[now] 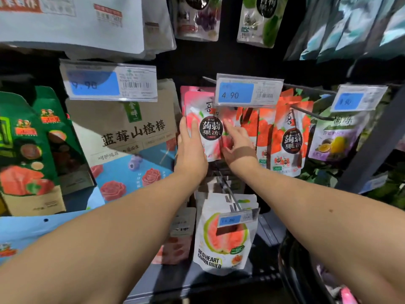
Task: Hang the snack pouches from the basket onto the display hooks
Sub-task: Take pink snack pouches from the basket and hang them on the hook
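A pink peach jelly pouch [205, 110] with a round black label hangs at the centre of the display, under the 4.90 price tag [248, 91]. My left hand [190, 148] grips the pouch's left edge. My right hand [237, 143] presses against its right side, index finger pointing up along it. The pouch's top and the hook behind the tag are hidden. More pink pouches sit behind it. The dark basket [293, 266] shows at the lower right, with a pink pouch [348, 296] inside.
Red strawberry jelly pouches [289, 137] hang just right of my hands. A large tan hawthorn-stick bag [131, 132] hangs to the left. A guava pouch [223, 235] on a protruding hook [228, 189] hangs below my wrists. A purple passionfruit pouch [337, 139] is at the far right.
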The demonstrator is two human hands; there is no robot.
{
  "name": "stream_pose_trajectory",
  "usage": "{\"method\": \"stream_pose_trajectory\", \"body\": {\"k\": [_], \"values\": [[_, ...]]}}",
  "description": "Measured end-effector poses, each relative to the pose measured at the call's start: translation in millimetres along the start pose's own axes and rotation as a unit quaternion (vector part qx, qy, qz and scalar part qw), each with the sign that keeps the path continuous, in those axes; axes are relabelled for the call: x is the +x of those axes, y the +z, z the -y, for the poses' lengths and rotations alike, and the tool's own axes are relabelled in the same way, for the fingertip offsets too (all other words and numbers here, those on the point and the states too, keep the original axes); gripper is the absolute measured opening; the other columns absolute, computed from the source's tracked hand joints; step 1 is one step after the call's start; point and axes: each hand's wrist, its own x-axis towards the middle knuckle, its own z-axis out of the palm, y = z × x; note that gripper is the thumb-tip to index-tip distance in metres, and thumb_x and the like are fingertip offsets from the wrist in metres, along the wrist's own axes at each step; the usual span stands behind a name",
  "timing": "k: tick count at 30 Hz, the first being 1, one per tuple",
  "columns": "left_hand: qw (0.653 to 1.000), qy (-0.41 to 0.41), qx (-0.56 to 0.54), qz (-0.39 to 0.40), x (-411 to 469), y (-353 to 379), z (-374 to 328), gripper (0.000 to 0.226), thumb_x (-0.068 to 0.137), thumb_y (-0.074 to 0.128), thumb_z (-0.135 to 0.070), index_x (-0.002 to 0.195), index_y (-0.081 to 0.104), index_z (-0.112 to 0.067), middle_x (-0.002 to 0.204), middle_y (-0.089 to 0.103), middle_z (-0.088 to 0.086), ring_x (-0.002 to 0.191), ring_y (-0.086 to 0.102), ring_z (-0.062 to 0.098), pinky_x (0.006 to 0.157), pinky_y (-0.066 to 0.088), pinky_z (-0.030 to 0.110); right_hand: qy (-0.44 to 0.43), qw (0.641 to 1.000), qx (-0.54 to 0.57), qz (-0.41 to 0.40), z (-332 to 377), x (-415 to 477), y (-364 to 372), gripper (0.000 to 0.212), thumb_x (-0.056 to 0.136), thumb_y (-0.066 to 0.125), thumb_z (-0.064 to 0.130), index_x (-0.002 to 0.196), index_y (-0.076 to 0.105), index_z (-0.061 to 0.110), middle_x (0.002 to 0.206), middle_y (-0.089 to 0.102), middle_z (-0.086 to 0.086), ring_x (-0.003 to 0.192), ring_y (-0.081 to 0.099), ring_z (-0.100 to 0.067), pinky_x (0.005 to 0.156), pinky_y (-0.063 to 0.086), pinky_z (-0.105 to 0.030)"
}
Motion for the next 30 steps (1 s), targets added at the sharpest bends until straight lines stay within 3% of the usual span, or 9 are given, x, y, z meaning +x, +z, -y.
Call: {"method": "stream_pose_trajectory", "body": {"k": [1,3,6,8,11,14,22,26,30], "values": [[1.000,-0.014,0.003,0.000,-2,0,-3,0.091,0.084,0.064,0.006,0.159,0.015,-0.012,0.166,-0.004,0.010,0.150,0.019,0.040,0.119,0.032,0.051,0.011,1.000,0.010,0.002,2,0,0,0.076,0.094,0.061,0.000,0.158,0.034,0.030,0.137,0.044,-0.003,0.114,0.050,-0.015,0.104,0.032,-0.016],[0.999,-0.037,0.007,-0.002,-13,1,-12,0.094,0.083,0.064,0.008,0.159,0.012,-0.015,0.167,-0.011,0.006,0.152,0.011,0.034,0.119,0.029,0.045,0.020,0.999,0.024,0.019,6,-11,-6,0.084,0.090,0.060,-0.003,0.159,0.028,0.033,0.158,0.032,-0.005,0.136,0.041,-0.018,0.108,0.024,-0.014],[0.999,-0.023,-0.023,0.006,-38,-6,-27,0.088,0.083,0.062,0.001,0.157,0.017,-0.011,0.167,-0.008,0.011,0.153,0.003,0.032,0.123,0.017,0.041,0.025,0.999,0.011,0.033,13,-41,-19,0.090,0.089,0.057,-0.003,0.162,0.021,0.035,0.169,0.015,-0.003,0.155,0.015,-0.019,0.118,0.023,-0.025],[0.998,-0.033,-0.031,0.034,-56,-15,-36,0.075,0.083,0.063,-0.005,0.151,0.030,-0.009,0.166,0.003,0.012,0.150,0.010,0.033,0.122,0.019,0.041,0.028,0.999,0.000,0.031,19,-61,-34,0.079,0.090,0.056,-0.001,0.159,0.031,0.028,0.166,0.021,-0.003,0.153,0.021,-0.019,0.122,0.029,-0.034],[0.994,-0.033,-0.040,0.093,-81,-32,-51,0.052,0.084,0.063,-0.013,0.134,0.052,-0.008,0.149,0.036,0.011,0.137,0.037,0.032,0.115,0.034,0.043,0.033,0.999,0.005,0.037,30,-95,-59,0.064,0.091,0.055,0.000,0.151,0.045,0.017,0.158,0.031,-0.004,0.142,0.040,-0.022,0.110,0.046,-0.043],[0.986,-0.024,-0.076,0.150,-109,-54,-69,0.039,0.083,0.060,-0.016,0.122,0.062,-0.014,0.129,0.053,0.008,0.113,0.058,0.030,0.101,0.048,0.045,0.050,0.997,-0.012,0.053,47,-135,-88,0.058,0.093,0.056,0.000,0.150,0.049,0.014,0.157,0.033,-0.006,0.142,0.042,-0.025,0.112,0.044,-0.045],[0.969,0.003,-0.115,0.220,-192,-122,-125,0.031,0.089,0.062,-0.012,0.120,0.065,-0.013,0.116,0.063,0.008,0.108,0.061,0.025,0.085,0.046,0.028,0.087,0.990,-0.069,0.088,97,-237,-156,0.049,0.097,0.055,0.005,0.145,0.053,0.014,0.153,0.034,-0.001,0.128,0.056,-0.022,0.102,0.045,-0.027],[0.960,0.027,-0.117,0.254,-228,-155,-145,0.025,0.090,0.060,-0.011,0.114,0.067,-0.011,0.093,0.070,0.009,0.078,0.063,0.024,0.058,0.043,0.023,0.102,0.986,-0.105,0.084,121,-275,-187,0.048,0.094,0.056,0.004,0.141,0.057,0.014,0.147,0.040,-0.003,0.123,0.057,-0.023,0.100,0.042,-0.024],[0.956,0.060,-0.107,0.268,-251,-172,-164,0.025,0.087,0.065,-0.018,0.111,0.071,-0.016,0.112,0.071,0.006,0.101,0.066,0.025,0.089,0.054,0.034,0.103,0.977,-0.164,0.094,141,-311,-214,0.044,0.090,0.056,0.006,0.133,0.063,0.013,0.138,0.047,-0.006,0.117,0.059,-0.024,0.104,0.048,-0.034]]}}
